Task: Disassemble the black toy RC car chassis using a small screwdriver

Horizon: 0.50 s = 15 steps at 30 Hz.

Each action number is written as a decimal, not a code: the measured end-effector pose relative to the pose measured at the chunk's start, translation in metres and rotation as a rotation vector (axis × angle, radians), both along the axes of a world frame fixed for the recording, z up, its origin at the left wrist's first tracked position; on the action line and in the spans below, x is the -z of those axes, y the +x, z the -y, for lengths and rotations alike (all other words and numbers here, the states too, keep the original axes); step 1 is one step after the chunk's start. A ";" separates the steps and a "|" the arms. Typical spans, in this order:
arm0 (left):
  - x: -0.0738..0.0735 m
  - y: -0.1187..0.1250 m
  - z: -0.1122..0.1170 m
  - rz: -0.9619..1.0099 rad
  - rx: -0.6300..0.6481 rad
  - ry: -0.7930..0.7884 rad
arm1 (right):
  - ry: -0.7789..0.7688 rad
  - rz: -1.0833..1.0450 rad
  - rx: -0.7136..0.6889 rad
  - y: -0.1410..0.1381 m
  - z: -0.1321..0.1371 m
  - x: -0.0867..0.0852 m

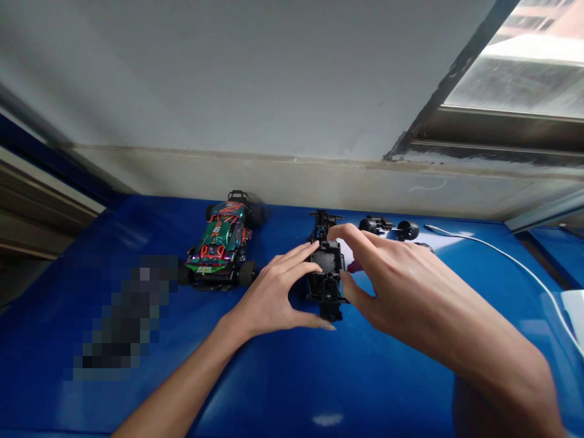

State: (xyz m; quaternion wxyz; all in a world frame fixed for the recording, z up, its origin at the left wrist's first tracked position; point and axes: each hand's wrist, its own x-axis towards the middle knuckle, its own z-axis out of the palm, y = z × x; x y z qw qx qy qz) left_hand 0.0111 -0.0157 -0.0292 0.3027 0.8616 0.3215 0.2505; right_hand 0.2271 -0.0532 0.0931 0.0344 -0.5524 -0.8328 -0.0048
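A black toy car chassis [329,260] lies on the blue table between my two hands. My left hand [278,292] holds it from the left, with fingertips on its upper surface and the thumb at its near end. From the right, my right hand [387,277] curves over the chassis, its index finger and thumb touching the frame and its other fingers mostly hidden. A small reddish piece [353,266] shows beneath the right palm; its kind is unclear. To the left stands an assembled green and orange toy car [223,240] with black wheels.
Black wheels and axle parts [381,225] lie behind my right hand, partly on a white sheet [449,242]. A white cable [515,261] curves along the right side of the blue table [274,383]. At left is a blurred-out dark object [128,316]. A wall [228,91] rises behind.
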 end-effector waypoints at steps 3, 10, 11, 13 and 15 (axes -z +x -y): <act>0.000 0.000 0.000 0.006 0.000 -0.008 | 0.069 0.067 0.015 0.002 -0.003 0.004; -0.001 0.000 -0.001 0.032 -0.005 -0.017 | -0.011 0.046 -0.017 0.004 -0.001 0.001; 0.000 0.000 -0.001 0.031 -0.002 -0.014 | -0.021 0.018 -0.010 0.003 0.000 0.000; 0.001 0.000 -0.001 0.031 0.001 -0.005 | -0.007 -0.001 0.015 0.002 0.000 0.000; 0.002 0.000 -0.001 0.029 0.000 0.004 | 0.030 0.033 0.022 0.003 -0.001 0.002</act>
